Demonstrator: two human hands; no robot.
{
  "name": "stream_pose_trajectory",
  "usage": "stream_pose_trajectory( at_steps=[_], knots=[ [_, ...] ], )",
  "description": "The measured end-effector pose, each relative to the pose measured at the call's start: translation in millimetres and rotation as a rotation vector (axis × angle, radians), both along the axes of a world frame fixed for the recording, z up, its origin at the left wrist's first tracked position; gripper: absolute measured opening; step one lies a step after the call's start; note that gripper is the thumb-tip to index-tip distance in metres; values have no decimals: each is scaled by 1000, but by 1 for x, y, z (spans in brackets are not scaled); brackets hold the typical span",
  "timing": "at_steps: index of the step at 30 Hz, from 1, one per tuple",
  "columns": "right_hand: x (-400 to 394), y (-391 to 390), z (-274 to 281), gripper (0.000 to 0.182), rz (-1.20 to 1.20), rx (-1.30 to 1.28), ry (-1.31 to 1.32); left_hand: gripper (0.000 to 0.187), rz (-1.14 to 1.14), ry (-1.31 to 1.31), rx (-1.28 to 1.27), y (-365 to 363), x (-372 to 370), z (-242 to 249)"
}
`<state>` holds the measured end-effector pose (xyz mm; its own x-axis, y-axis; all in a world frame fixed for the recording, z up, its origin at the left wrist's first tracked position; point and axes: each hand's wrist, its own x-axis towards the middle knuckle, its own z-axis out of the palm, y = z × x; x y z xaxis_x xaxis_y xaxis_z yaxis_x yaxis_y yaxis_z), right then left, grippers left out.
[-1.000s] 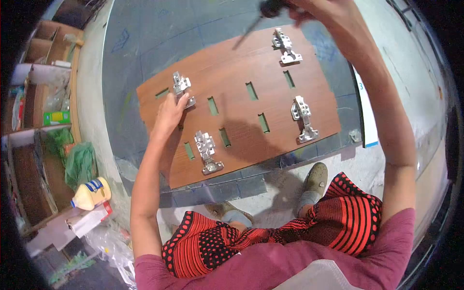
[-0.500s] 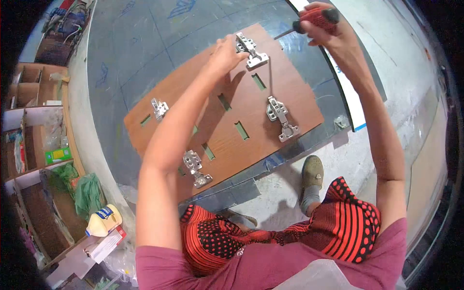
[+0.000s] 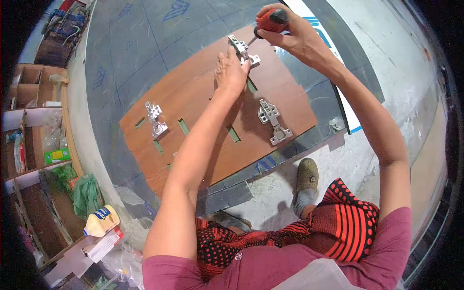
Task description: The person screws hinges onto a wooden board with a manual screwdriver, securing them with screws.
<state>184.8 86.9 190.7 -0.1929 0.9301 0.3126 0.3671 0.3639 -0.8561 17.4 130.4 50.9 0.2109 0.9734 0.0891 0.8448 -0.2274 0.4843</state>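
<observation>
My right hand [image 3: 302,41] is wrapped round the red and black handle of a screwdriver [image 3: 270,21], whose shaft slants down to the top metal cabinet hinge [image 3: 240,47]. Index finger and thumb of my left hand [image 3: 231,72] press that hinge at its left side and cup end, the other fingers resting on the brown wooden panel [image 3: 203,130]. Two more hinges lie on the panel: one at the right [image 3: 274,121] and one at the left [image 3: 155,119]. My left forearm covers part of the panel's lower area. Several greenish slots are cut through the wood.
Under the panel is a dark board [image 3: 137,53] with blue marks. A white strip [image 3: 309,17] runs along the right. On the left stand wooden shelves [image 3: 36,96], a yellow-white bottle [image 3: 102,221] and a green bag [image 3: 87,193]. My shoe [image 3: 307,175] is on the floor below.
My right hand has moved left, bringing the screwdriver from beside the panel to the top hinge. My left hand has shifted slightly lower on that hinge. The view has turned a little.
</observation>
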Motion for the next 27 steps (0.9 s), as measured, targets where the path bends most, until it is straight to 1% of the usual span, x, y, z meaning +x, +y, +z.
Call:
stream_pose_trajectory(
  at_steps=[4,6,10,12,13,15,19,21,22,24,27],
  knots=[
    [-3,17,-8,29,5,77,-52,66,-80,62,72,-15,0,0],
    [-3,21,-5,32,-38,-21,-127,65,-82,82,61,-16,2,1],
    [-3,29,-10,33,-42,13,-139,65,-108,148,60,-12,4,2],
    [-4,32,-10,34,-24,4,-46,64,-139,207,74,-8,4,-1],
    [-5,32,-8,34,-23,1,-46,64,-138,206,70,-8,4,-5],
    [-7,34,-1,36,-88,-33,-134,61,-158,227,160,-7,3,-11],
    [-10,36,5,38,-129,-44,-191,58,-162,213,165,-5,3,-15],
    [-12,37,10,43,-123,-166,-212,58,-173,211,127,-3,2,-16],
    [-13,38,9,43,-119,-166,-212,58,-170,210,126,-2,2,-17],
    [-13,41,8,49,-146,-147,-77,58,-176,202,156,-1,1,-18],
    [-9,49,15,53,-125,-87,-61,57,-171,209,149,-1,2,-17]
  ],
)
